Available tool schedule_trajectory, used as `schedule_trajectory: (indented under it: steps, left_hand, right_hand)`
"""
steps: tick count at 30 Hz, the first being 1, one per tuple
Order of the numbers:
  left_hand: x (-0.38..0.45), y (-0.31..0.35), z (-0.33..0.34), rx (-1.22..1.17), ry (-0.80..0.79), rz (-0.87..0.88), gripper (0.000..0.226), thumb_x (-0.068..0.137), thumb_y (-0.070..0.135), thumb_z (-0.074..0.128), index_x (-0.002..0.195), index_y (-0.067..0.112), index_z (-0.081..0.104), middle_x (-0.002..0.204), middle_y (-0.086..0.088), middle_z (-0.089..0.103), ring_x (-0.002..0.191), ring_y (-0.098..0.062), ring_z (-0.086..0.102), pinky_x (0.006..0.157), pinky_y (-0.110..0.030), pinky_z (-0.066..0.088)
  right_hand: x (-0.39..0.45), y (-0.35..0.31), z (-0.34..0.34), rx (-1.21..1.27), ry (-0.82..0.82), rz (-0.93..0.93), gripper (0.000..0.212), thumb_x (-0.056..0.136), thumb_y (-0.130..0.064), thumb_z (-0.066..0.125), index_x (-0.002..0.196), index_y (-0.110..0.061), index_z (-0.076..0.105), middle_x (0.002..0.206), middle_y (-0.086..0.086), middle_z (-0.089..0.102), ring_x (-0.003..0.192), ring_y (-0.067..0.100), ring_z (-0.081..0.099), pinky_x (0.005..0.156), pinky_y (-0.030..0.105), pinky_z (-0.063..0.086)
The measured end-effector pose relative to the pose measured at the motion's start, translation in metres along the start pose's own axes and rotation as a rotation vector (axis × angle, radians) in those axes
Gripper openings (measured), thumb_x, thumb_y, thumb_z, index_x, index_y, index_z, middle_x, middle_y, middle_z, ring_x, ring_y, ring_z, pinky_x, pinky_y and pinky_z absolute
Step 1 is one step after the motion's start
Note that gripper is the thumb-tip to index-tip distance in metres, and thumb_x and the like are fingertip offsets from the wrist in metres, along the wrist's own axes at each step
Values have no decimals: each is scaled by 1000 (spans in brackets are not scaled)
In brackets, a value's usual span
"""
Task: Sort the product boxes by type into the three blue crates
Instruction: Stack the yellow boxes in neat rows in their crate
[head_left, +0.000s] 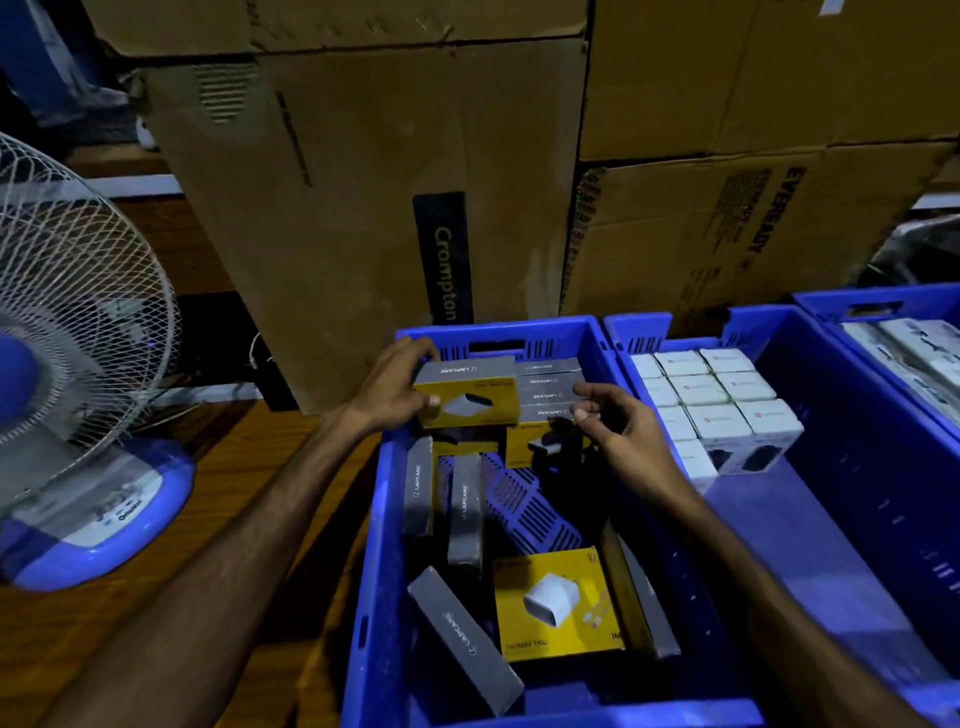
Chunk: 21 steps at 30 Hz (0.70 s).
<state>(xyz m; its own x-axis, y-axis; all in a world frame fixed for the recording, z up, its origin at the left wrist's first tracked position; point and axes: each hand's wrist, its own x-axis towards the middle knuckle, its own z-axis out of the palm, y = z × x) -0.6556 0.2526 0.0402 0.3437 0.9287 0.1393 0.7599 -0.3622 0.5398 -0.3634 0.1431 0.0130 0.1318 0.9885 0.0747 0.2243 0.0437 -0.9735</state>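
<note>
Yellow box (467, 397) gripped by left hand (392, 387) fingers, over left crate (369, 571).

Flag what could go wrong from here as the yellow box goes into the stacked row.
1. The left hand alone grips the yellow Lapcare box; the right hand hovers open beside it, so the box might slip.
2. Pushing it in could topple the stacked grey-sided boxes at the left crate's far end.
3. Loose boxes lean below and could get knocked.

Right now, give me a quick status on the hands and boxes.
Left hand grips a yellow box over the near crate. Right hand open beside it, holding nothing. White boxes packed in the middle crate.
</note>
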Motion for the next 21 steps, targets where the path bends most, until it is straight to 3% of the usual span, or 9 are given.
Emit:
schedule_trajectory:
  steps: [4,8,10,13,16,21]
  left_hand:
    - [-3,-2,5,48,-34,23,47,69,8,87,102,17,55,111,-10,62,101,-31,59,84,-47,52]
    - [-7,-14,9,151,-41,51,52,68,10,89,102,20,51,99,-2,59,95,-33,60,75,-38,37]
    - [-9,-12,10,236,-44,58,49,72,15,89,109,17,56,102,-4,61,100,-34,61,81,-39,41]
    - [-10,-2,6,471,-85,81,49,83,26,82,125,21,59,120,-8,63,115,-32,58,104,-49,44]
    - [-10,9,2,684,-114,94,42,93,29,68,133,23,55,125,-8,57,118,-29,53,101,-46,43]
    - [-7,20,4,777,-158,72,33,96,30,61,129,24,56,125,-7,58,120,-27,51,103,-47,39]
  right_hand:
    - [0,-1,0,-3,2,0,28,101,0,59,127,-7,63,112,19,66,77,-6,72,67,11,53]
    - [0,-1,-1,-19,6,5,27,101,-3,60,128,-9,63,113,19,66,78,-7,72,67,11,53]
    - [-1,-1,0,-20,11,6,26,102,-4,60,126,-8,64,113,17,67,78,-5,72,66,12,53]
    - [0,2,0,0,8,12,22,102,-7,61,124,-9,65,112,17,68,80,3,76,64,15,55]
    - [1,3,-1,18,-8,18,23,102,-8,61,125,-10,64,115,19,68,85,11,78,67,19,57]
    - [1,3,-1,-38,19,-14,25,103,-6,59,128,-5,63,113,13,67,80,-7,72,65,11,53]
